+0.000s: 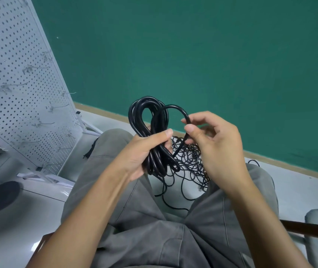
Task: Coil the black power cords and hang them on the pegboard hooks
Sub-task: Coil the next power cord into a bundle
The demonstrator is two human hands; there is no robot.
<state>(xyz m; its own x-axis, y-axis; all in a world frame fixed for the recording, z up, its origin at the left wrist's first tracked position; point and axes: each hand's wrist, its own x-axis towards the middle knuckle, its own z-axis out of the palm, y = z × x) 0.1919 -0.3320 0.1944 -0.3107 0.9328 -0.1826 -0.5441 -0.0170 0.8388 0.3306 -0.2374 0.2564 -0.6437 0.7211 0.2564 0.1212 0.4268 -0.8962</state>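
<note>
Cord (155, 120) in thick black rubber makes up the bundle in front of the seated person's knees: several loops gathered into a long oval, held upright at about its middle. The left hand (144, 151) grips that waist, thumb pressed across the front of the strands and fingers (168, 145) curled round behind them, so the loops fan out above and below the fist. The right hand (214, 144) pinches the free run of the same cord between thumb and forefinger where it arches off the top of the bundle, the other fingers loosely curled.

Judging by the smooth, rounded curves with no kinks, the cable is fairly stiff and springy; it will likely want to spring open if the grip at the waist slackens, so that is the place to keep hold. The jacket looks glossy and may slide through a light pinch. It seems moderate in weight, easy for one hand.

Below, on the pale floor (38, 219) between the legs, lies a tangle of thinner black cords (191, 163), which looks likely to snag when a strand is drawn out. The pegboard (19, 84) stands tilted at the left, its wire hooks (44, 124) bare as far as can be seen.
</note>
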